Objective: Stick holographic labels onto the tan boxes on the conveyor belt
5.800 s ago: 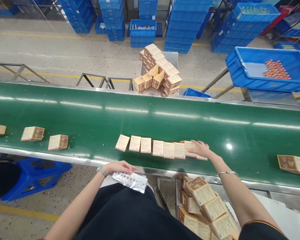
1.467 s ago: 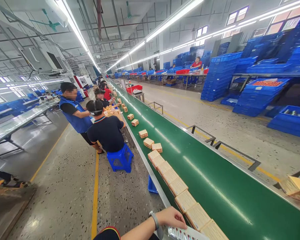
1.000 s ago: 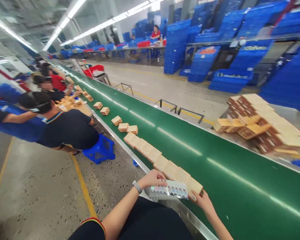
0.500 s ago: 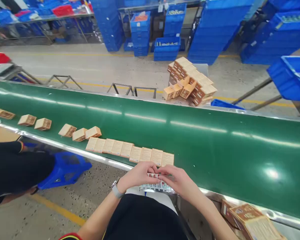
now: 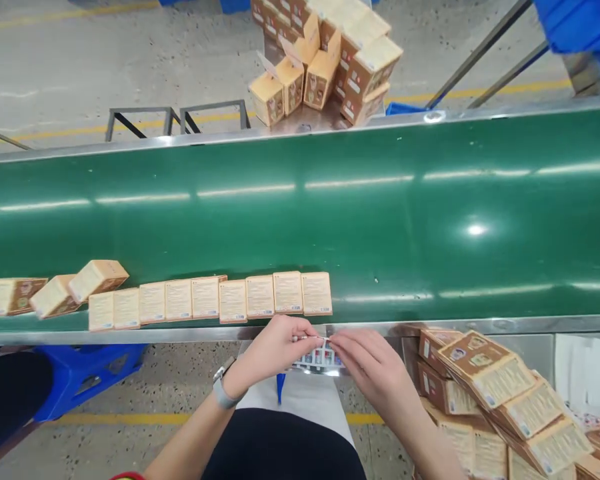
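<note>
My left hand (image 5: 273,350) and my right hand (image 5: 367,365) meet just below the near steel edge of the green conveyor belt (image 5: 330,220). Together they pinch a clear blister pack of small vials (image 5: 316,357), most of it hidden under my fingers. A row of several flat tan cartons (image 5: 220,298) lies on the belt just beyond my hands, label side up. Three upright tan boxes (image 5: 55,293) stand at the row's left end.
A stack of flat brown-and-tan cartons (image 5: 495,393) sits at my lower right. More tan boxes (image 5: 325,60) are piled on a steel stand beyond the belt. A blue stool (image 5: 85,373) and a dark-clothed person (image 5: 7,400) are at lower left.
My view tilted downward toward the belt. The row of cartons slid left along the belt. Both hands stay closed on the blister pack, now right at the belt's near edge.
</note>
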`<state>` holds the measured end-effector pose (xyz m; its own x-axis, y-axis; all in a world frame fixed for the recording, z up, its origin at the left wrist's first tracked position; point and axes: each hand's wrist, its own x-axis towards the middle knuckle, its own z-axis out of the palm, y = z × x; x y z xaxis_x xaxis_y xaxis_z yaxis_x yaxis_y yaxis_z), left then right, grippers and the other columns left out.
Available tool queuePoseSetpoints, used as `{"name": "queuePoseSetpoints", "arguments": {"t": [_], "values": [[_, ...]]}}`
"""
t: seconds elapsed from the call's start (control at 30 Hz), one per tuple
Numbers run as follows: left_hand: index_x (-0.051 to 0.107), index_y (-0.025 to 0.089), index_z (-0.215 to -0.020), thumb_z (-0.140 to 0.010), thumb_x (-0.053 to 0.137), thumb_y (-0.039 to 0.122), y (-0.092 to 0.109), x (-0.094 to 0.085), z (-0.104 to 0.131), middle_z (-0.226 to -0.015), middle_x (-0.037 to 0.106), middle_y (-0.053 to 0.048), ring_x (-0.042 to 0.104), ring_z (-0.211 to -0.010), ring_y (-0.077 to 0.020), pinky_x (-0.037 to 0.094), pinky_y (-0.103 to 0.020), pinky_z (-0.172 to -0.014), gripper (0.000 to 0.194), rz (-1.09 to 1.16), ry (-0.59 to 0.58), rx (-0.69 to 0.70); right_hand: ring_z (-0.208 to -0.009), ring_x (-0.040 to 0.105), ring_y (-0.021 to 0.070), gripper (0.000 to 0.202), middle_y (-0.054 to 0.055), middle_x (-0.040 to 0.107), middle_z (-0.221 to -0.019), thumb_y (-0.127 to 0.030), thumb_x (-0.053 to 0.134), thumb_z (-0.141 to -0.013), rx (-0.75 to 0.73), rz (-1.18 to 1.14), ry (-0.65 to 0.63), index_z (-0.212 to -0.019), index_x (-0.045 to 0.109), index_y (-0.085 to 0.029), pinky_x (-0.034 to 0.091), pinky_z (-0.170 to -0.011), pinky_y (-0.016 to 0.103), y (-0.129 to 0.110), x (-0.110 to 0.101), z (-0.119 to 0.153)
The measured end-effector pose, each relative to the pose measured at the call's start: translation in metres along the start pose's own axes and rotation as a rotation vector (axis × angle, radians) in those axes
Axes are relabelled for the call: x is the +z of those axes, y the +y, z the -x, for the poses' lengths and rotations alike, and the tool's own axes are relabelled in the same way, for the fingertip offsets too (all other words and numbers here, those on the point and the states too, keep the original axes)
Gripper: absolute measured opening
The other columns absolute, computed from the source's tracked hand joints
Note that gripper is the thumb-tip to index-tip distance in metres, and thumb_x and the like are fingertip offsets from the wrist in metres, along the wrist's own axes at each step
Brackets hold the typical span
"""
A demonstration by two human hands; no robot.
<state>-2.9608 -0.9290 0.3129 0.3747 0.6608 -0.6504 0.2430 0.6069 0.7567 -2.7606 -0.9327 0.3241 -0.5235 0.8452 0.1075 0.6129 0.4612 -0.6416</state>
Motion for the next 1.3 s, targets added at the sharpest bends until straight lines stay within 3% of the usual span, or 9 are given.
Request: {"name": "queuePoseSetpoints", "arguments": {"t": [0.13, 0.23, 0.3, 0.37, 0.43, 0.57, 0.93, 1.17, 1.3], "values": [[0.072, 0.015, -0.076, -0.085, 0.058, 0.028, 0.005, 0.057, -0.039, -0.068, 0.068, 0.001, 0.057, -0.063, -0.0125, 0.041, -0.022, -0.060, 0.021, -0.007, 0.007, -0.073, -0.089, 0.069, 0.0214, 0.015, 0.005, 0.074, -0.092, -0.014, 0.060, -0.092, 0.047, -0.027, 0.126, -0.093, 0.069, -0.026, 0.054, -0.079, 0.037, 0.048, -0.024, 0.037], [0.072, 0.017, -0.078, -0.088, 0.058, 0.024, -0.010, 0.079, -0.055, -0.081, 0.075, 0.000, 0.065, -0.073, -0.0149, 0.046, -0.024, -0.069, 0.018, -0.143, -0.019, -0.049, -0.097, 0.068, 0.0224, 0.008, 0.007, 0.073, -0.099, -0.024, 0.062, -0.091, 0.387, -0.267, 0.191, -0.084, 0.066, -0.025, 0.054, -0.082, 0.037, 0.086, -0.022, 0.054], [0.072, 0.019, -0.078, -0.089, 0.060, 0.022, -0.028, 0.085, -0.060, -0.110, 0.075, -0.002, 0.067, -0.089, -0.0170, 0.048, -0.025, -0.077, 0.017, -0.284, -0.051, 0.052, -0.103, 0.067, 0.0237, 0.013, 0.009, 0.071, -0.109, -0.033, 0.063, -0.090, 0.681, -0.450, 0.295, -0.082, 0.065, -0.023, 0.053, -0.085, 0.039, 0.111, -0.007, 0.055], [0.070, 0.019, -0.076, -0.092, 0.060, 0.023, -0.047, 0.091, -0.065, -0.143, 0.058, -0.001, 0.065, -0.098, -0.0180, 0.050, -0.028, -0.080, 0.020, -0.451, -0.082, 0.197, -0.111, 0.064, 0.0253, 0.019, 0.011, 0.068, -0.119, -0.040, 0.065, -0.087, 0.869, -0.610, 0.406, -0.085, 0.065, -0.021, 0.051, -0.094, 0.044, 0.133, 0.012, 0.051], [0.067, 0.018, -0.074, -0.095, 0.056, 0.024, -0.062, 0.100, -0.073, -0.159, 0.036, 0.000, 0.063, -0.097, -0.0188, 0.052, -0.031, -0.077, 0.025, -0.633, -0.097, 0.325, -0.115, 0.062, 0.0259, 0.024, 0.012, 0.066, -0.124, -0.043, 0.069, -0.083, 0.941, -0.711, 0.478, -0.086, 0.065, -0.020, 0.047, -0.100, 0.047, 0.151, 0.030, 0.045], [0.063, 0.015, -0.074, -0.099, 0.047, 0.021, -0.073, 0.120, -0.093, -0.164, 0.022, -0.004, 0.060, -0.096, -0.0212, 0.053, -0.037, -0.073, 0.030, -0.833, -0.060, 0.414, -0.110, 0.063, 0.0240, 0.023, 0.012, 0.067, -0.120, -0.041, 0.068, -0.083, 0.943, -0.707, 0.539, -0.082, 0.065, -0.018, 0.049, -0.094, 0.042, 0.167, 0.048, 0.037], [0.063, 0.014, -0.073, -0.096, 0.053, 0.018, -0.064, 0.140, -0.118, -0.164, 0.023, -0.002, 0.060, -0.093, -0.0209, 0.053, -0.038, -0.072, 0.025, -0.873, -0.079, 0.405, -0.101, 0.063, 0.0203, 0.018, 0.010, 0.064, -0.111, -0.036, 0.067, -0.085, 0.869, -0.548, 0.627, -0.083, 0.064, -0.018, 0.050, -0.089, 0.036, 0.180, 0.043, 0.039], [0.062, 0.015, -0.072, -0.097, 0.051, 0.018, -0.050, 0.149, -0.127, -0.164, 0.024, -0.002, 0.062, -0.090, -0.0199, 0.053, -0.037, -0.071, 0.028, -0.884, -0.083, 0.421, -0.098, 0.062, 0.0213, 0.017, 0.010, 0.063, -0.104, -0.035, 0.065, -0.087, 0.803, -0.313, 0.671, -0.084, 0.059, -0.019, 0.050, -0.089, 0.039, 0.188, 0.041, 0.038], [0.063, 0.015, -0.072, -0.096, 0.054, 0.019, -0.045, 0.155, -0.131, -0.161, 0.031, -0.005, 0.066, -0.087, -0.0188, 0.053, -0.035, -0.074, 0.026, -0.792, -0.074, 0.444, -0.099, 0.065, 0.0213, 0.031, 0.010, 0.063, -0.105, -0.033, 0.062, -0.089, 0.810, -0.289, 0.736, -0.115, 0.051, -0.020, 0.052, -0.092, 0.041, 0.197, 0.035, 0.034]]}}
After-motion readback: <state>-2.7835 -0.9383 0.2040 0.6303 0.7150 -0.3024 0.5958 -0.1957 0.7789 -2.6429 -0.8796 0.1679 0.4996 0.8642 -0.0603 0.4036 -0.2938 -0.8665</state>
